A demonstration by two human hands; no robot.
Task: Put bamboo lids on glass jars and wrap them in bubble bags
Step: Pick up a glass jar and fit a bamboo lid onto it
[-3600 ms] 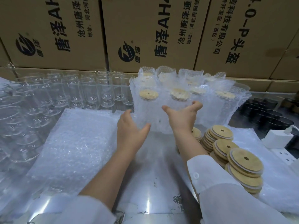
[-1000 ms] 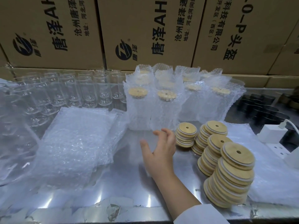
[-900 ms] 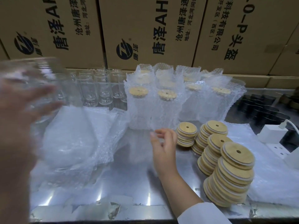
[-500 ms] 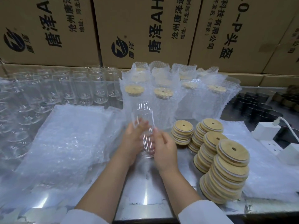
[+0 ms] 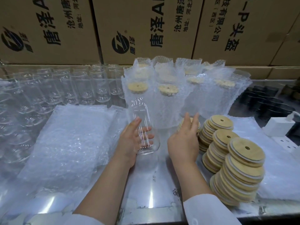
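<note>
My left hand [image 5: 132, 140] grips a clear glass jar [image 5: 142, 124], upright and lidless, at the middle of the steel table. My right hand [image 5: 185, 140] is off the jar, fingers spread, reaching onto the nearest stack of round bamboo lids [image 5: 190, 125]; the fingers hide most of that stack. More bamboo lid stacks [image 5: 240, 169] lean in a row at the right. A flat pile of bubble bags [image 5: 68, 143] lies at the left. Behind the jar stand several wrapped, lidded jars [image 5: 168, 101].
Rows of empty glass jars [image 5: 61, 88] fill the back left and left side. Cardboard boxes [image 5: 146, 26] wall off the back. A white charger and power strip [image 5: 282, 132] and dark containers [image 5: 263, 101] sit at the far right. More bubble wrap [image 5: 279, 176] lies under the lids.
My left hand brought a glass jar in from the left to the table's middle. My right hand, on the jar half a second ago, has let go and moved right to the lids.
</note>
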